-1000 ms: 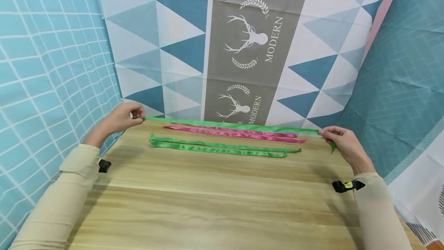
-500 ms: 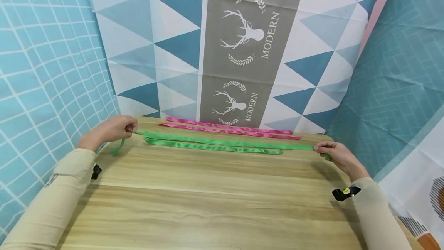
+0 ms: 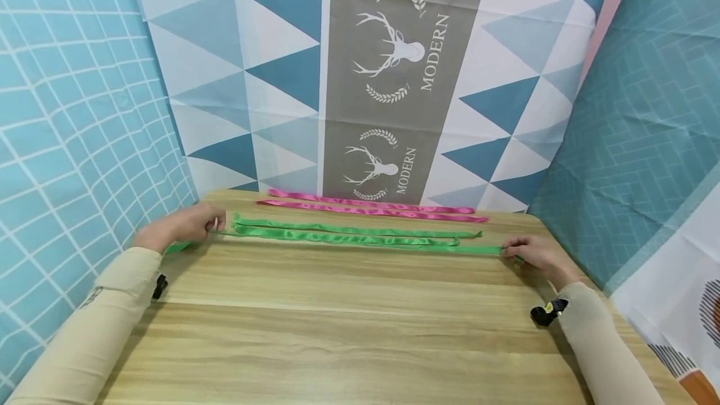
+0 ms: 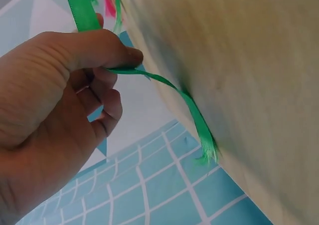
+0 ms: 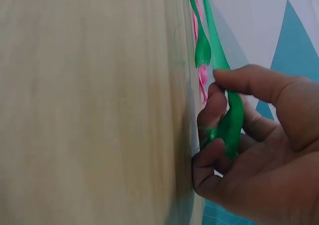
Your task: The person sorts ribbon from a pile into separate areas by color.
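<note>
Between my two hands a green satin ribbon point(image 3: 478, 250) stretches nearly straight, low over the wooden table. My left hand point(image 3: 188, 227) pinches it between thumb and fingers; a frayed tail point(image 4: 197, 115) hangs beyond the thumb in the left wrist view. On the other side, my right hand point(image 3: 534, 252) pinches it, and its short end point(image 5: 234, 127) curls down across the fingers in the right wrist view. Just behind lie green ribbon lengths point(image 3: 365, 231) side by side. Pink ribbon lengths point(image 3: 360, 208) lie farther back.
The wood-grain table point(image 3: 337, 330) extends toward me. A patterned cloth point(image 3: 281, 74) with triangles and deer heads hangs along its back edge. Blue tiled-print cloth point(image 3: 84, 111) hangs at the left, teal cloth point(image 3: 647, 124) at the right.
Both hands have come down and nearer to me with the held ribbon. It has passed from behind the pink lengths to just in front of the lying green ones.
</note>
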Available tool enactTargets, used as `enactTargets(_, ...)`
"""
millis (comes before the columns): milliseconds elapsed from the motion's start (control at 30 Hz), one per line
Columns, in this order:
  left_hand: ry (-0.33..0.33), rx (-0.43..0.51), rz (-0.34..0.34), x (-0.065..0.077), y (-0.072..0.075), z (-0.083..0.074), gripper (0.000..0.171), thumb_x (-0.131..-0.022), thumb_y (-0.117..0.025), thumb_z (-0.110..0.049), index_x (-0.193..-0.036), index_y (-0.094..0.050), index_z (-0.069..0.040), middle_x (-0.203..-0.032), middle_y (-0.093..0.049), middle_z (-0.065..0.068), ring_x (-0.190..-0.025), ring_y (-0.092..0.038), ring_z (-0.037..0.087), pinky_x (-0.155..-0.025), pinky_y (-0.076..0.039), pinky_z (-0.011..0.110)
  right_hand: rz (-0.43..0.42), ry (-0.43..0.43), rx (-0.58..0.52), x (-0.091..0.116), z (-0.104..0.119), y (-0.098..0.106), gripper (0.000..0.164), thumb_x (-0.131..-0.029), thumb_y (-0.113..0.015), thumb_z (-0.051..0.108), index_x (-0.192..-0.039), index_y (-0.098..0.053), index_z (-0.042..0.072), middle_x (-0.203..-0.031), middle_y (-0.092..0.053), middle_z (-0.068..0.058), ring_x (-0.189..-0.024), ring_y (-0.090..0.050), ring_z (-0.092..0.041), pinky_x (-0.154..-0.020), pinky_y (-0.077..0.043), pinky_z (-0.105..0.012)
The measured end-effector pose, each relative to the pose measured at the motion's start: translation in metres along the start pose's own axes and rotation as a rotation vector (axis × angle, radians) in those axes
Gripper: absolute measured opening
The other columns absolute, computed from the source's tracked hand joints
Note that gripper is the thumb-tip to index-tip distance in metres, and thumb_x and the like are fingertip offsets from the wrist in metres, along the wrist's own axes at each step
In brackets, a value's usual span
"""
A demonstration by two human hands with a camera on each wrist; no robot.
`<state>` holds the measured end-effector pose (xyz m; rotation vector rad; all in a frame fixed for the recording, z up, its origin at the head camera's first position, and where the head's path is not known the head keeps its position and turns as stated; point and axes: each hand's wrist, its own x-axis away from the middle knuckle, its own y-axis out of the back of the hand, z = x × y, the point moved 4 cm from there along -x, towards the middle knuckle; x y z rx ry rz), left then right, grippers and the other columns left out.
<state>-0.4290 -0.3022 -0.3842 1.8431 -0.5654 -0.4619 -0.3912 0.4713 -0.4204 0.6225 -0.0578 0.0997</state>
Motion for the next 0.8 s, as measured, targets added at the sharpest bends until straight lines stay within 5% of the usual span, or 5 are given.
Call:
enactTargets(333, 0.142, 0.037, 0.117, 0.005, -0.006, 0.000, 0.051, -0.070, -0.040, 0.033, -0.096, -0.054, -0.008, -0.078, -0.042, 0.008, -0.067, -0.031, 0.018, -0.060, -0.030, 0.035, -0.057, -0.042, 0.072, 0.003, 0.000, 0.000, 0.021, -0.098, -0.068, 0.009, -0.110, -0.065, -0.008, -0.082, -0.065, -0.006, -0.076, -0.058, -0.021, -0.065, -0.045, -0.034)
enactTargets(500, 0.187, 0.121, 0.180, 0.007, -0.003, 0.001, 0.053, -0.069, -0.053, 0.026, -0.114, -0.053, -0.002, -0.076, -0.040, 0.007, -0.065, -0.030, 0.018, -0.058, -0.030, 0.033, -0.080, -0.032, 0.090, 0.004, -0.002, 0.007, 0.022, -0.098, -0.066, 0.008, -0.110, -0.063, -0.010, -0.090, -0.065, -0.010, -0.080, -0.058, -0.022, -0.068, -0.048, -0.034)
enactTargets(633, 0.209, 0.163, 0.231, 0.015, 0.004, 0.000, 0.077, -0.074, -0.074, 0.007, -0.143, -0.040, 0.002, -0.106, -0.053, 0.029, -0.089, -0.056, 0.041, -0.065, -0.044, 0.037, -0.072, -0.033, 0.232, 0.014, 0.003, 0.011, 0.038, -0.102, -0.058, 0.014, -0.126, -0.056, -0.015, -0.116, -0.060, -0.027, -0.102, -0.058, -0.036, -0.084, -0.049, -0.046)
enactTargets(733, 0.192, 0.108, 0.129, 0.021, 0.014, -0.005, 0.087, -0.086, -0.082, -0.024, -0.153, -0.031, -0.001, -0.141, -0.036, 0.041, -0.127, -0.037, 0.060, -0.086, -0.046, 0.060, -0.075, -0.065, 0.362, 0.025, 0.013, 0.011, 0.053, -0.102, -0.052, 0.020, -0.140, -0.043, -0.016, -0.136, -0.042, -0.041, -0.121, -0.045, -0.054, -0.094, -0.039, -0.065)
enactTargets(800, 0.199, 0.012, -0.019, 0.022, 0.020, -0.007, 0.088, -0.093, -0.075, -0.046, -0.156, -0.029, -0.003, -0.146, -0.031, 0.039, -0.130, -0.032, 0.061, -0.091, -0.035, 0.071, -0.139, -0.055, 0.443, 0.031, 0.021, 0.010, 0.059, -0.102, -0.051, 0.023, -0.146, -0.037, -0.013, -0.143, -0.029, -0.045, -0.127, -0.033, -0.061, -0.095, -0.030, -0.073)
